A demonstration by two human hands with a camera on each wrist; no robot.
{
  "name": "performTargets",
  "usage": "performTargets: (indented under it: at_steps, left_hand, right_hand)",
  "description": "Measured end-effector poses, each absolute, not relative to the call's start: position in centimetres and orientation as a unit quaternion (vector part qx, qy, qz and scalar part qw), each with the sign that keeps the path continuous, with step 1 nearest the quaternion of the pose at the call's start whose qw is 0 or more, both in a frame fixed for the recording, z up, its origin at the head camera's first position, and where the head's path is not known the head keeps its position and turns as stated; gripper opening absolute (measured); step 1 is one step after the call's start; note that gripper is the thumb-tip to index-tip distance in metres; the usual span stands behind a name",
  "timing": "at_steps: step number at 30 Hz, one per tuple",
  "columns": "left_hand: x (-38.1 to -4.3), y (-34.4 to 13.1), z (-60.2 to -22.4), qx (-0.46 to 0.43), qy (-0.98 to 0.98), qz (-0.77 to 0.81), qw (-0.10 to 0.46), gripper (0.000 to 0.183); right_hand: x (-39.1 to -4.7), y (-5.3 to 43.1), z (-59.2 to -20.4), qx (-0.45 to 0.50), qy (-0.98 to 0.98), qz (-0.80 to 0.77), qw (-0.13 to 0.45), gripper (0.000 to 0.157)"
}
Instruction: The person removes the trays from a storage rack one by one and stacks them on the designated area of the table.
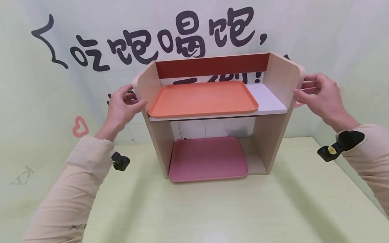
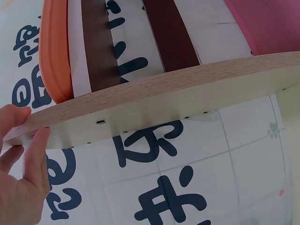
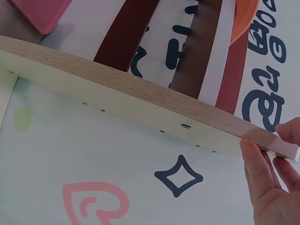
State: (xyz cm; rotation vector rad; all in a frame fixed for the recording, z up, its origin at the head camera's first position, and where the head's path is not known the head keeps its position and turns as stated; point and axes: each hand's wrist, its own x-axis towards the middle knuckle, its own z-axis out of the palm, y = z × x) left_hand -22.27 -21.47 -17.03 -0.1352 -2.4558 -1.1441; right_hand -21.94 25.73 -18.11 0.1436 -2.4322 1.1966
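Note:
A two-tier wooden shelf [image 1: 282, 74] stands on the table near the wall, with a red strip across its top back. An orange tray [image 1: 203, 99] lies on the upper board, shifted to the left side. Below it, a pink tray [image 1: 209, 158] rests on the bottom board, its front lip reaching past the shelf's front. My left hand [image 1: 123, 106] grips the upper left side panel [image 2: 140, 93], thumb at its front edge and fingers around the outer face. On the opposite side, my right hand [image 1: 323, 98] holds the upper right panel [image 3: 154, 101] the same way.
The pale table [image 1: 212, 209] extends in front of the shelf and to both sides. Close behind rises a light wall covering [image 1: 100, 27] with large black characters and pink hearts. Small black devices [image 1: 120, 161] are worn at both wrists.

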Motion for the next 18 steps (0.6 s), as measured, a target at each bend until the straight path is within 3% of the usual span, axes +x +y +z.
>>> performTargets:
  at_steps: [18]
  left_hand:
    - [-22.4,-22.0,-16.9,-0.058,-0.877,-0.445,0.172,0.062]
  right_hand:
    - [-19.3,26.2,-17.3,0.137,-0.897,0.387,0.166,0.038]
